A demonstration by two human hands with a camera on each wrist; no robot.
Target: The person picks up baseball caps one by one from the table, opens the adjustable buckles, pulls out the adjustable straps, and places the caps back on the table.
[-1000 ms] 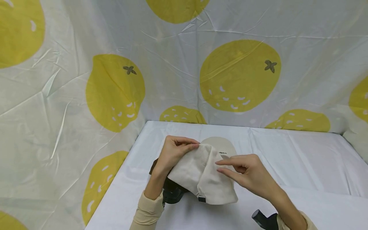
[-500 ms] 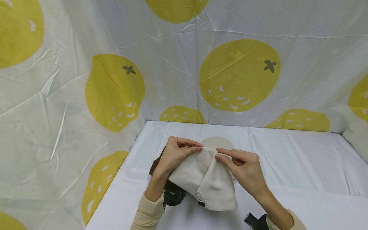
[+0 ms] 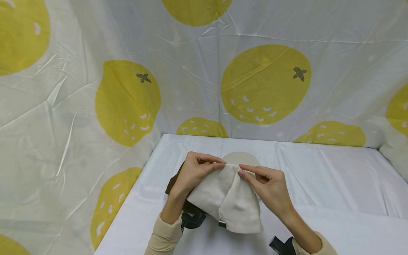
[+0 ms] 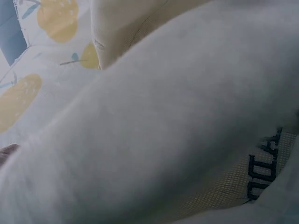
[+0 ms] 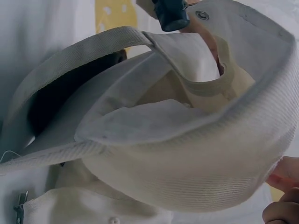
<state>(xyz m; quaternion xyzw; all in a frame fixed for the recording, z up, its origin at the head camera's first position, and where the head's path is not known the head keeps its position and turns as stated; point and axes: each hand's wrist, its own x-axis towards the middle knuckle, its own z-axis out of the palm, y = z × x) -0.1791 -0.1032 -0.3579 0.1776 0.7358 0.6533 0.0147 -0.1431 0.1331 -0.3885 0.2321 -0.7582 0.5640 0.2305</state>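
Observation:
An off-white cloth cap (image 3: 213, 186) is held up over the table, its fabric hanging in folds, with a small dark tag or buckle low on it. My left hand (image 3: 192, 173) pinches its upper edge between thumb and fingertips. Close beside that, my right hand (image 3: 271, 184) pinches the same edge near a fold. In the right wrist view the cap (image 5: 196, 172) shows its hollow inside, a curved strap (image 5: 88, 49) and a metal eyelet (image 5: 202, 15). Dark lettering (image 4: 264, 168) shows in the left wrist view, where a blurred pale shape covers most else.
Behind the hands a rounded beige panel (image 3: 240, 157) rises, perhaps a brim or another cap. Something dark brown (image 3: 172, 182) lies behind my left wrist. Black wrist mounts (image 3: 282, 245) sit at both wrists. A white-covered table (image 3: 334, 177) meets a lemon-printed curtain (image 3: 191, 71).
My right hand has moved left and up to the cap's edge, its parted thumb and finger now pinching the cloth. My left hand has shifted slightly right. The last half second is nearly still.

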